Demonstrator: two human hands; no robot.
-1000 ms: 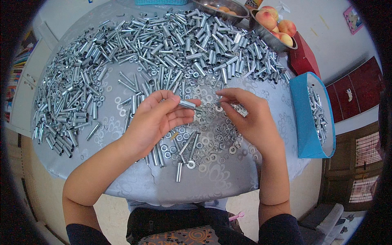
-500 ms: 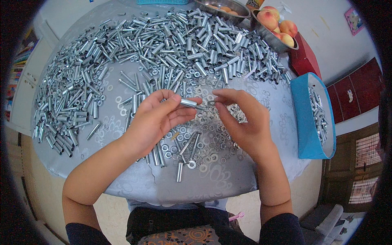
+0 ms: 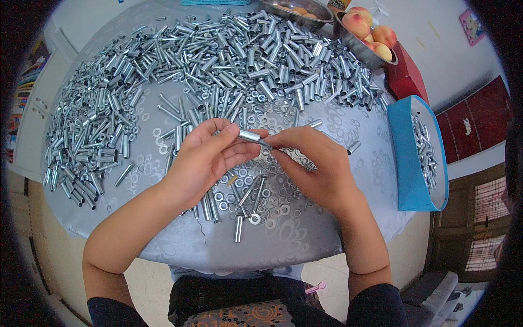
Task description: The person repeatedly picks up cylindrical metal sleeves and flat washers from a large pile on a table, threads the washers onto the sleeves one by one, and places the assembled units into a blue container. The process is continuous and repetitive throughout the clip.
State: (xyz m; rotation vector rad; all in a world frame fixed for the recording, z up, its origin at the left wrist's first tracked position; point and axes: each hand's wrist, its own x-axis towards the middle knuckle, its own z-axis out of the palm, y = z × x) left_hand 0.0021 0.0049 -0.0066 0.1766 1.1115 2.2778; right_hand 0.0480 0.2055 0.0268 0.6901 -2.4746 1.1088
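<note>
My left hand (image 3: pixel 204 152) is closed on a shiny metal sleeve (image 3: pixel 249 135) with a bolt through it, held above the middle of the table. The bolt's thin end (image 3: pixel 265 145) sticks out of the sleeve toward the right. At that end the thumb and fingers of my right hand (image 3: pixel 318 163) are pinched together; they seem to hold a small washer, mostly hidden by the fingertips. Below both hands lie many loose washers (image 3: pixel 286 209), several bolts (image 3: pixel 251 191) and a single upright-looking sleeve (image 3: pixel 238 229) near the front edge.
A large heap of metal sleeves and bolts (image 3: pixel 218 60) curves along the far and left sides of the round table. At right stands a blue fabric bin (image 3: pixel 409 163) holding metal parts. Metal bowls (image 3: pixel 357 50) with peaches and a red box (image 3: pixel 406 73) are at the back right.
My right hand has moved left, bringing its pinched fingertips to the bolt's end. Sleeves on the cloth behind it now show. My left hand has barely moved.
</note>
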